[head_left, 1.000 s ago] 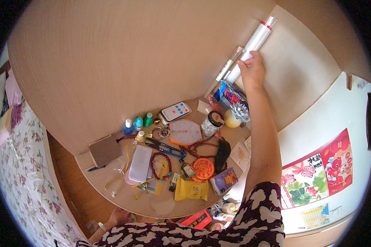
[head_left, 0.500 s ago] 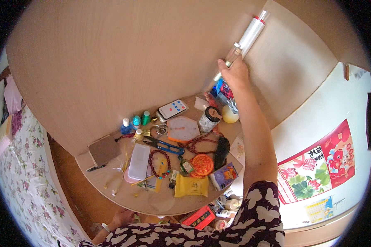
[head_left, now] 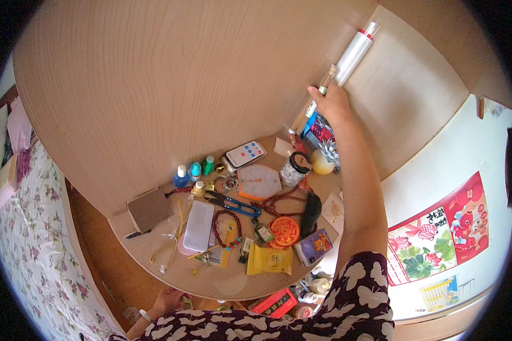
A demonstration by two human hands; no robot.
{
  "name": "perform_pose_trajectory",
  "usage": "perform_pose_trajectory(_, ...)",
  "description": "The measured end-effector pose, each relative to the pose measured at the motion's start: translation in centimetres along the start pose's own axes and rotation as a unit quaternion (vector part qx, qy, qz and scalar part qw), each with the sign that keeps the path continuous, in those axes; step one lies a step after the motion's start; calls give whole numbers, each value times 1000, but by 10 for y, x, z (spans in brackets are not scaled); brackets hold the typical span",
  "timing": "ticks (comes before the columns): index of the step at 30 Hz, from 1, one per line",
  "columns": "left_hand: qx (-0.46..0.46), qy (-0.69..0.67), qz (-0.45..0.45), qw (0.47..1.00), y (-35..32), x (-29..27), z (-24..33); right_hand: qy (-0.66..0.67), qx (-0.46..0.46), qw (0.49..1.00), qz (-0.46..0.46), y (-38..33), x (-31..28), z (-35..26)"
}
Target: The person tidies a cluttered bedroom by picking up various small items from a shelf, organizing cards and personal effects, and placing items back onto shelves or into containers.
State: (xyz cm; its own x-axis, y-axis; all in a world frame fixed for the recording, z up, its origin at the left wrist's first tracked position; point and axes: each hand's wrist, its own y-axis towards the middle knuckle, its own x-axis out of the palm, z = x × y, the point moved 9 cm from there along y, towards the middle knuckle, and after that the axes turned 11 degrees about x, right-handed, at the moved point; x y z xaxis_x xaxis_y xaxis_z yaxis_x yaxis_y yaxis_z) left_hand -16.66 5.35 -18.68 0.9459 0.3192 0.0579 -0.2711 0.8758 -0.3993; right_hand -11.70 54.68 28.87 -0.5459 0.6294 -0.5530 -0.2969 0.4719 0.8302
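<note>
At the upper right, my right hand point(head_left: 334, 104) is closed around a slim, corked glass tube point(head_left: 326, 80) with a white lower part. It is raised in the corner where the wooden panels meet. Right behind the tube stands a long white roll point(head_left: 355, 54) with a red band at its top. Beneath the hand are a blue and red packet point(head_left: 320, 129) and a small succulent in a yellow pot point(head_left: 322, 163). Low at the left, my left hand point(head_left: 166, 300) is beside the table's front edge; its fingers are too indistinct to read.
The rounded table point(head_left: 233, 287) carries a white remote point(head_left: 246, 152), a lidded jar point(head_left: 296, 169), blue-handled snips point(head_left: 233, 203), a beaded bracelet point(head_left: 227, 230), a yellow packet point(head_left: 269, 260) and small bottles point(head_left: 195, 170). A flowered bed point(head_left: 45, 244) is at left, a pale cabinet point(head_left: 438, 148) at right.
The whole view has shifted slightly, setting the scene a little right and lower. My right hand keeps its grip on the tube, whose cork now shows more plainly.
</note>
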Motion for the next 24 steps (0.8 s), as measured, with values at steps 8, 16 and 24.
perform_pose_trajectory(8, 65, 108, -54, 991, 1, 10, 13, 141, 166, 955, -201, -9, 8, 26)
perform_pose_trajectory(16, -70, -107, -9, 992, -2, 15, -19, 76, 88, 978, -171, -1, 16, 8)
perform_pose_trajectory(24, -58, -132, 34, 989, -9, 12, -12, 139, 151, 950, -234, -21, 19, 8)
